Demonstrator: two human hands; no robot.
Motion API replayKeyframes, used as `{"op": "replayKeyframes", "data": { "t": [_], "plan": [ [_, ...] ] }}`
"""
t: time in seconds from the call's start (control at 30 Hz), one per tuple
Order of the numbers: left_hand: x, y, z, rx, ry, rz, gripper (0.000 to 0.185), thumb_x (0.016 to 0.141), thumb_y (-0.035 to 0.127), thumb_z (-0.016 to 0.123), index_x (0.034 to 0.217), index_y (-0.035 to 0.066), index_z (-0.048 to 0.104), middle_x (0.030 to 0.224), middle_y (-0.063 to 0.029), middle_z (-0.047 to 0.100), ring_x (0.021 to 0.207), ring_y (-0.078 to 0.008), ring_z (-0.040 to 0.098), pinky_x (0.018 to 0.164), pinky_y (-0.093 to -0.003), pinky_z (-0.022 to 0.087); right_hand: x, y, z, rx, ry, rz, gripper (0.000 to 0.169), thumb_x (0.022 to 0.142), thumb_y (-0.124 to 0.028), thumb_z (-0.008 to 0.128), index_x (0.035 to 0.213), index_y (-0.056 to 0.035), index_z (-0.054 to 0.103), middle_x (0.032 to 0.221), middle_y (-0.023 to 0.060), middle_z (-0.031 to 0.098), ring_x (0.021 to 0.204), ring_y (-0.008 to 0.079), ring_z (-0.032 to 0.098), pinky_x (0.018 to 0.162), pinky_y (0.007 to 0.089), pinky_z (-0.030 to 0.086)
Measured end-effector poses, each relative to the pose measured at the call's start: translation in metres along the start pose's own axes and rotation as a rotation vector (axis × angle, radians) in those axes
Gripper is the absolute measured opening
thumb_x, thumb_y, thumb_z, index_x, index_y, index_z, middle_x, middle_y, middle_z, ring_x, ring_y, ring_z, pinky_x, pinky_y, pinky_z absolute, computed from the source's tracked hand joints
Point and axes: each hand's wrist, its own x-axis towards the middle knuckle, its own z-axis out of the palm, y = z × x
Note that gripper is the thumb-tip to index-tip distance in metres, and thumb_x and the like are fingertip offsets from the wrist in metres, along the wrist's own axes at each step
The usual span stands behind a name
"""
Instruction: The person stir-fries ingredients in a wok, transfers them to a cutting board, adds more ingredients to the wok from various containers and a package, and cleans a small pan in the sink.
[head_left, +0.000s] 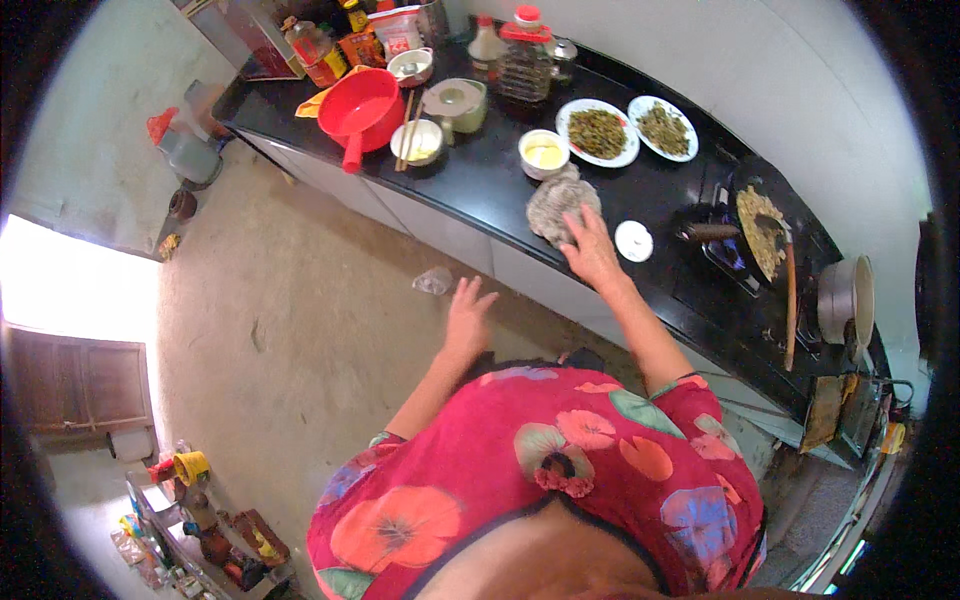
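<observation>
My right hand (592, 251) rests with spread fingers on the near side of a crumpled grey cloth (559, 202) on the black countertop (465, 184); whether the fingers grip it cannot be told. Just beyond the cloth stands a white bowl (544, 155) with yellow contents. A small white lid or dish (634, 241) lies right of the hand. Over the floor, away from the counter, my left hand (469, 319) hangs with its fingers apart and nothing in it. Two plates of chopped green food, the nearer one (598, 133) and the farther one (663, 129), lie behind.
At the right, a wok (757, 232) of food with a wooden-handled spatula (790, 300) sits over a blue gas flame, beside a metal pot (844, 304). A red saucepan (361, 112), a bowl with chopsticks (417, 142) and bottles stand left. A plastic bag (433, 281) lies on the floor.
</observation>
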Motion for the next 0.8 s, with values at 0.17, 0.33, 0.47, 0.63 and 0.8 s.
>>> {"op": "replayKeyframes", "data": {
  "t": [0.17, 0.33, 0.47, 0.63, 0.8],
  "plan": [
    [0.033, -0.039, -0.038, -0.189, -0.047, 0.109, 0.045, 0.074, 0.001, 0.062, 0.118, 0.006, 0.063, 0.138, -0.0235, 0.044, 0.13, -0.0431, 0.038, 0.108, -0.0446, 0.035, 0.045, 0.004, 0.036, -0.27, 0.068, 0.176, 0.056, 0.07, -0.013, 0.076, 0.123, -0.0148, 0.059, 0.138, 0.0213, 0.042, 0.121, 0.0396, 0.046, 0.101, 0.0438, 0.04],
    [0.063, -0.079, -0.062, -0.408, -0.261, 0.102, 0.043, 0.081, 0.011, 0.063, 0.123, 0.005, 0.059, 0.138, -0.0204, 0.046, 0.125, -0.0366, 0.047, 0.103, -0.0424, 0.041, 0.038, -0.013, 0.051, -0.047, 0.009, 0.412, 0.037, 0.067, -0.004, 0.068, 0.104, -0.008, 0.063, 0.102, 0.0154, 0.059, 0.088, 0.0276, 0.059, 0.08, 0.0348, 0.049],
    [0.105, -0.038, -0.066, -0.861, -0.249, 0.071, 0.046, 0.085, 0.016, 0.062, 0.13, 0.007, 0.054, 0.133, -0.0215, 0.051, 0.123, -0.0365, 0.049, 0.103, -0.0395, 0.041, 0.014, -0.034, 0.066, 0.728, 0.084, 0.56, 0.035, 0.073, -0.005, 0.062, 0.107, -0.0053, 0.062, 0.092, 0.0061, 0.064, 0.081, 0.0189, 0.062, 0.073, 0.0316, 0.051],
    [0.135, 0.005, -0.047, -0.825, -0.091, 0.253, 0.051, 0.088, 0.016, 0.059, 0.137, 0.009, 0.048, 0.136, -0.0206, 0.048, 0.127, -0.0357, 0.046, 0.105, -0.0392, 0.038, 0.008, -0.083, 0.07, 1.762, 0.283, 0.946, 0.028, 0.084, -0.019, 0.06, 0.109, -0.007, 0.063, 0.102, 0.0073, 0.066, 0.092, 0.0206, 0.065, 0.078, 0.0348, 0.053],
    [0.139, 0.023, -0.066, -0.858, -0.319, 0.293, 0.049, 0.087, 0.015, 0.061, 0.135, 0.009, 0.051, 0.141, -0.0169, 0.047, 0.132, -0.0312, 0.043, 0.107, -0.0399, 0.036, 0.022, -0.044, 0.044, 1.556, 0.573, 0.746, 0.025, 0.082, -0.012, 0.059, 0.105, -0.0019, 0.062, 0.1, 0.0097, 0.064, 0.087, 0.0231, 0.063, 0.079, 0.036, 0.053]
  ]
}}
